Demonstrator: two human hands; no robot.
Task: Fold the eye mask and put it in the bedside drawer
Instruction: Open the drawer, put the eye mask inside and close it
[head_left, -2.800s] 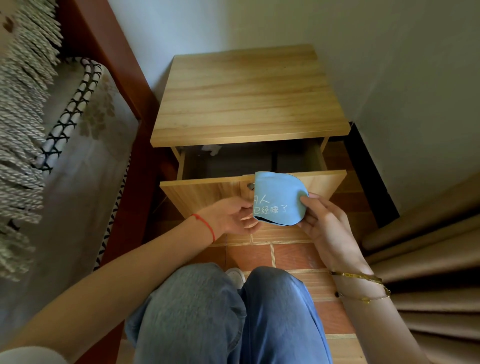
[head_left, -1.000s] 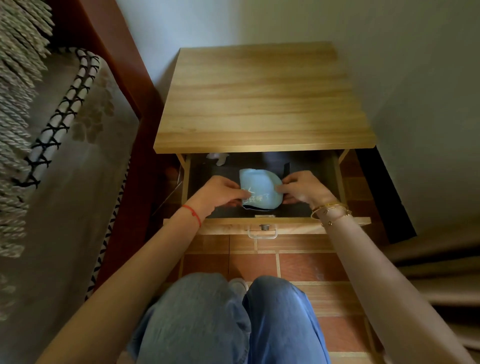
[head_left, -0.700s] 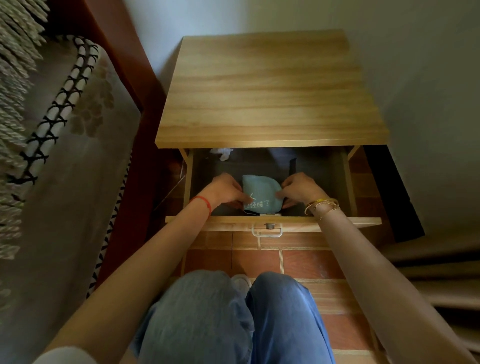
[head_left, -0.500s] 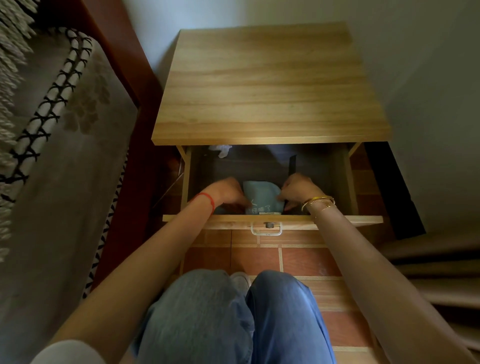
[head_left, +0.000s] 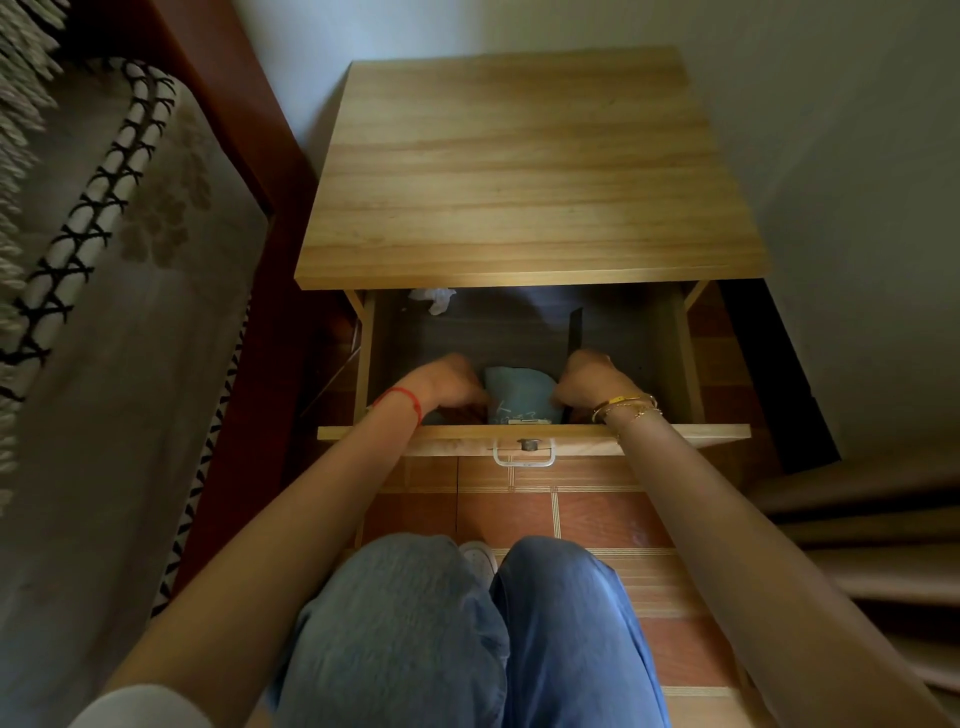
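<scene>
The folded soft blue eye mask (head_left: 519, 395) lies low in the open wooden bedside drawer (head_left: 530, 434), with the left hand (head_left: 449, 384) and right hand (head_left: 584, 379) holding its sides, so only letting go remains.

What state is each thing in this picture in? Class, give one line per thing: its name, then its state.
bedside drawer: pulled open.
eye mask: folded, inside the drawer near its front.
left hand: in the drawer, at the mask's left edge; grip cannot be told.
right hand: in the drawer, at the mask's right edge; grip cannot be told.
white crumpled scrap: lying at the drawer's back left.
drawer handle: untouched.
</scene>
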